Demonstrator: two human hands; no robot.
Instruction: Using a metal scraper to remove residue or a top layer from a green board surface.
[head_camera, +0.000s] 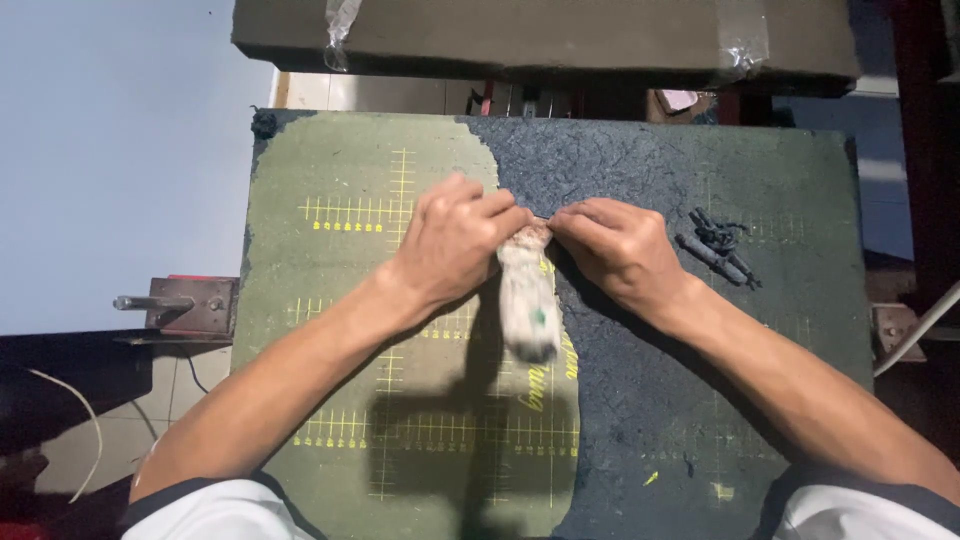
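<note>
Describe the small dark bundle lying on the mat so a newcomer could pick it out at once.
Start at the worn green cutting mat with yellow grid lines that covers the bench. Go to its dark, scuffed right part, just beyond the right hand. There lies the bundle of short dark sticks, black and thin, apart from the hands, unlike the pale cloth roll pinched between the right hand and the left hand.

Workshop, worn green cutting mat (340, 300), metal bench bracket (190, 308)
</note>
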